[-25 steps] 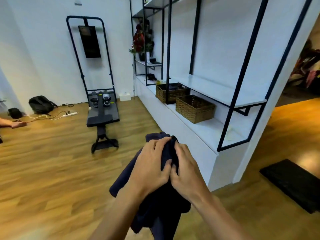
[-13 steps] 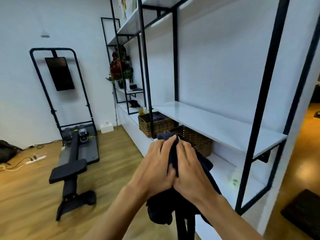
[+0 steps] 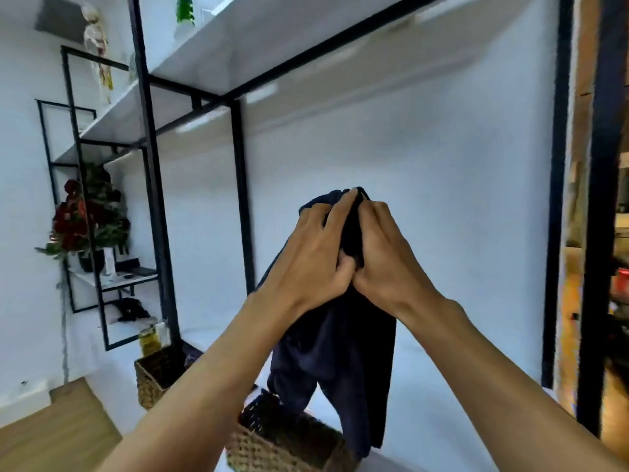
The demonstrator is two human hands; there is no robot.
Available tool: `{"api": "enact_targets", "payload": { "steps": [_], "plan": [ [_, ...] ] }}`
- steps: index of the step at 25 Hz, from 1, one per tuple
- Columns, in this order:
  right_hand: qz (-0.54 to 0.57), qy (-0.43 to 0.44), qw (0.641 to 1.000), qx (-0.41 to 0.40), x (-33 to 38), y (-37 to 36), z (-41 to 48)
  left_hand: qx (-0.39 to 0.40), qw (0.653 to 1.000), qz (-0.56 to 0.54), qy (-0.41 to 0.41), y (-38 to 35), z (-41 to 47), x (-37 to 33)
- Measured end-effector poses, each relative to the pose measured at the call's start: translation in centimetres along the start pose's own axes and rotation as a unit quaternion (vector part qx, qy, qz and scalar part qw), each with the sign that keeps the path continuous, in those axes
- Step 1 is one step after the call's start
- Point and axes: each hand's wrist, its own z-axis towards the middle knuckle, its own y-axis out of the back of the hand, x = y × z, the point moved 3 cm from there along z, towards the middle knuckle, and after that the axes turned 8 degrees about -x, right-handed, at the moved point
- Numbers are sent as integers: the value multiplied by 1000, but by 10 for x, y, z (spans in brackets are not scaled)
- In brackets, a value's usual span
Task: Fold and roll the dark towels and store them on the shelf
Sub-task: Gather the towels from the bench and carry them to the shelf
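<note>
- Left hand (image 3: 315,253) and right hand (image 3: 383,253) are raised together at chest height in front of the shelf (image 3: 442,366), thumbs touching, both closed on the top edge of one dark towel (image 3: 340,362).
- The towel is pinched between the two sets of fingers; a small bunch of cloth pokes out above the fingertips. The rest hangs free below the wrists in two uneven lobes, not yet folded or rolled.
- Judgement: holding the cloth high by one edge lets gravity straighten it, so corners can be found before a fold. With the hands this close together, the grip looks like a gather rather than a spread.
- The towel's lower end hangs just above the near basket (image 3: 289,437), and I cannot tell whether it touches the rim. A second basket (image 3: 153,379) sits further left on the same low ledge, with something dark inside.
- The white shelf surface behind the towel is bare, and would serve as a flat place to lay the cloth out.
- Task stage, as judged: early for this towel. Folding has not begun and storing is some way off.
- Risk: the dangling end could snag on the wicker if it is lowered without being spread first.
- The view is motion-blurred at the edges, so fine detail is unreliable.
</note>
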Motion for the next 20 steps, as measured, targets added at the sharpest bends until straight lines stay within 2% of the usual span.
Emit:
{"api": "enact_targets", "payload": {
  "steps": [3,5,7,9,11,13,14,16,20],
  "plan": [
    [-98,-6,994,-42,-37,15,65,-46,994,-71,-62,-52,69,30],
    [-156,-33,986,-50,-71,20,85,-62,985,-145,-74,-99,91,41],
    [-205,-73,975,-37,-112,9,76,-42,976,-205,-62,-159,80,50],
    [-246,-156,957,0,-170,-21,30,40,975,-218,-31,-229,33,58],
    [-276,-267,919,89,-227,-63,-47,217,959,-184,-23,-297,-42,59],
    [-315,-331,863,216,-268,-103,-120,422,896,-125,-51,-346,-117,56],
    [-330,-330,849,247,-279,-116,-141,478,870,-112,-55,-361,-142,58],
    [-327,-324,859,222,-294,-125,-145,477,868,-131,-48,-376,-155,70],
    [-305,-379,854,186,-305,-118,-106,441,856,-269,9,-381,-118,95]
  ]
}}
